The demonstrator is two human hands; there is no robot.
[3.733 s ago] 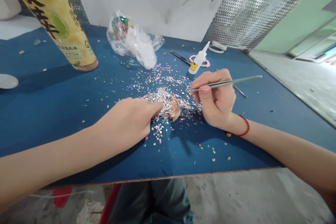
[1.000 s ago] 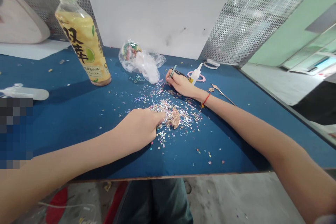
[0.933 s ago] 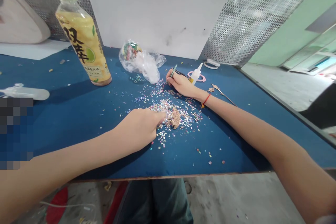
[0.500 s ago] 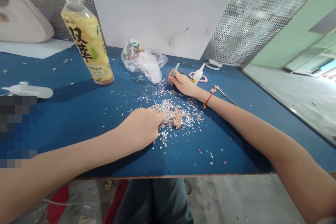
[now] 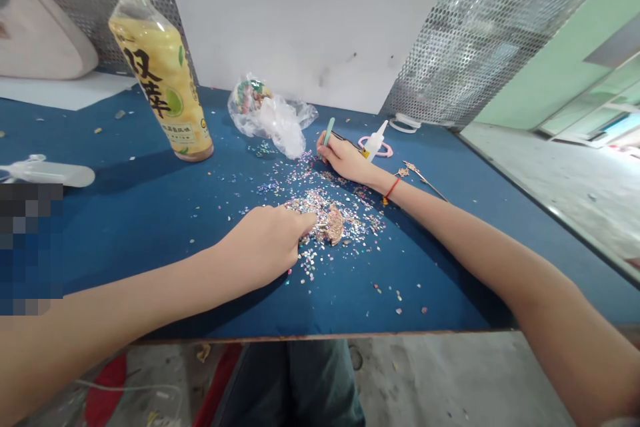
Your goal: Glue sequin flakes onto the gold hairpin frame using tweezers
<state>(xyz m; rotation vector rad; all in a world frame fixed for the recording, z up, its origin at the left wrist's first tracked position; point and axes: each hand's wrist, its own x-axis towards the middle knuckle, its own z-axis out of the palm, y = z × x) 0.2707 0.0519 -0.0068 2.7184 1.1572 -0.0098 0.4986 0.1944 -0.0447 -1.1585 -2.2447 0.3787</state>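
My left hand [image 5: 273,240] is closed, pinching the thin stem of a gold, fan-shaped hairpin [image 5: 335,225] between thumb and fingers. The fan end points right, over a pile of small shiny shell-like chips [image 5: 314,199]. Farther back, my right hand [image 5: 345,159] is closed around mint-green tweezers [image 5: 329,131], their upper end sticking up above the fingers. Their tips are hidden by the hand, near the far edge of the chips. Just behind the right hand stands a small white glue bottle [image 5: 376,141] with a pointed nozzle.
A tall yellow drink bottle [image 5: 163,80] stands at the back left. A clear plastic bag [image 5: 280,121] lies behind the chips. More gold hairpins [image 5: 423,177] rest beside my right wrist. A soft clear squeeze bottle [image 5: 60,172] lies at far left on the blue tabletop [image 5: 150,213].
The whole view has shifted slightly, so everything sits a little farther left. Both hands keep their grips and have hardly moved over the table.
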